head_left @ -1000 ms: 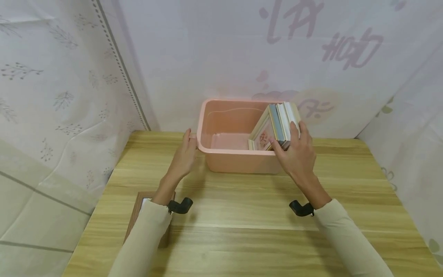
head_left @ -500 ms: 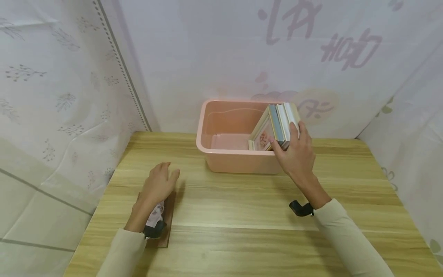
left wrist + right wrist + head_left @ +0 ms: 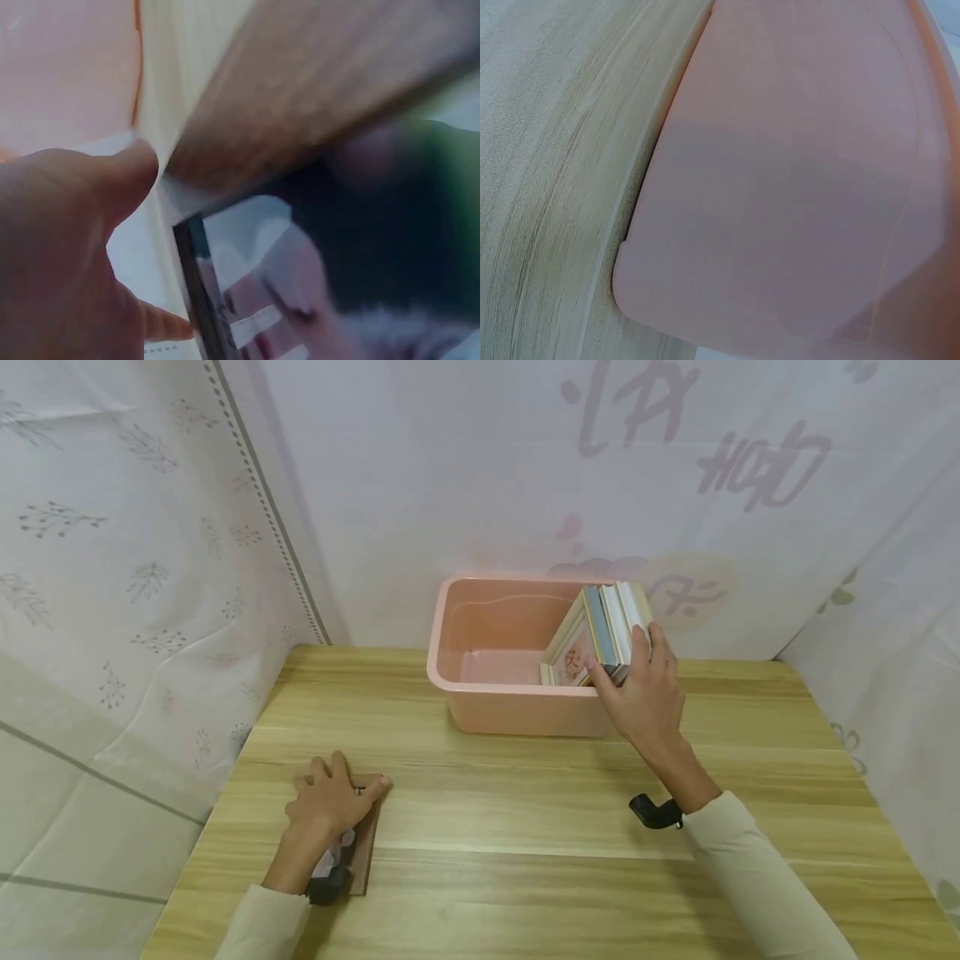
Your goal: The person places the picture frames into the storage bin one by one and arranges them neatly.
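My left hand (image 3: 326, 802) lies spread over a brown wooden picture frame (image 3: 365, 843) flat on the table, its thumb at the right far corner and its fingers over the far left side. The left wrist view shows the thumb (image 3: 127, 176) beside the wooden edge (image 3: 277, 97) and the glossy front (image 3: 375, 232) reflecting the hand. With thumb and fingers, my right hand (image 3: 648, 693) holds several thin picture frames (image 3: 600, 622) leaning at the right end of a pink plastic bin (image 3: 525, 714). The foremost has a cream border round a reddish floral picture.
The bin stands on the wood-grain table (image 3: 510, 827) near its back edge, close to the printed backdrop (image 3: 450, 485). A patterned curtain (image 3: 120, 635) hangs along the left side. The right wrist view looks at the bin's outer wall (image 3: 780, 187).
My left hand has left the bin's left rim and come back toward me, down onto the brown picture frame. The right hand stays in place on the leaning frames.
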`<state>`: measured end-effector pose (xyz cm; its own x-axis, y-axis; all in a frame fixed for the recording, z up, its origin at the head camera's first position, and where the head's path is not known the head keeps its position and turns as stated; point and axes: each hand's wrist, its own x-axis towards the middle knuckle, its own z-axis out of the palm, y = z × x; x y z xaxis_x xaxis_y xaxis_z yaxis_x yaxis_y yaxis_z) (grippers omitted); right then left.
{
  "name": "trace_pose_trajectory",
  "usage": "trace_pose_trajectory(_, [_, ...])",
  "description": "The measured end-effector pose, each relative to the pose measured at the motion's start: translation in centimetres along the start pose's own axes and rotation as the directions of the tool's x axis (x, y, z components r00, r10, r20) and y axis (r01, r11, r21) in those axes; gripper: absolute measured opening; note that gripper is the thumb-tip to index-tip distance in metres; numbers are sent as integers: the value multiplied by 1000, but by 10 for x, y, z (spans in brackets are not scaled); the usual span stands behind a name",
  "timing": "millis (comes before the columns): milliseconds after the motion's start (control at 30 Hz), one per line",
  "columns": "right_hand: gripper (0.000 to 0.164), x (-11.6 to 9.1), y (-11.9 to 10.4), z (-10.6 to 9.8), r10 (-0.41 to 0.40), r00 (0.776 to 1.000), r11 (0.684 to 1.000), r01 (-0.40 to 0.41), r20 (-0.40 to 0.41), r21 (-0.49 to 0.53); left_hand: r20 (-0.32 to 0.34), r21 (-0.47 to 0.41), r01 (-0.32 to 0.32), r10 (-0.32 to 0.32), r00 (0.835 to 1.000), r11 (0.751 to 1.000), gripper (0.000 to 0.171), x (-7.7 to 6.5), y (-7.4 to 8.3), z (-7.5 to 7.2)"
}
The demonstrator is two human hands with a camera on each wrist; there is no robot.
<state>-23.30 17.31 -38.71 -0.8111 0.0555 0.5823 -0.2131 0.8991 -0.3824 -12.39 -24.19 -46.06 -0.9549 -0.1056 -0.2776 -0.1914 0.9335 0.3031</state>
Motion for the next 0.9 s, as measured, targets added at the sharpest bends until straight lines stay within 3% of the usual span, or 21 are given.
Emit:
trace_pose_trajectory(200, [82, 1, 1, 0, -4, 1000, 1000, 4, 5, 3, 29, -10, 12, -11, 1000, 1000, 106, 0, 1, 1])
trace_pose_trajectory(533, [82, 1, 0, 0, 4, 1000, 1000, -4, 18, 6, 4, 4, -6, 6, 1000, 1000, 91, 1, 8, -4])
trace_pose_trajectory(733, [81, 1, 1, -1, -9, 1000, 1000, 9, 8, 4, -68, 4, -112, 112, 991, 994, 72, 4, 21, -8])
trace_pose_trajectory(900, [81, 1, 1, -1, -18, 1000, 1000, 18, 9, 6, -171, 21, -238, 238, 956, 971, 69, 4, 31, -8])
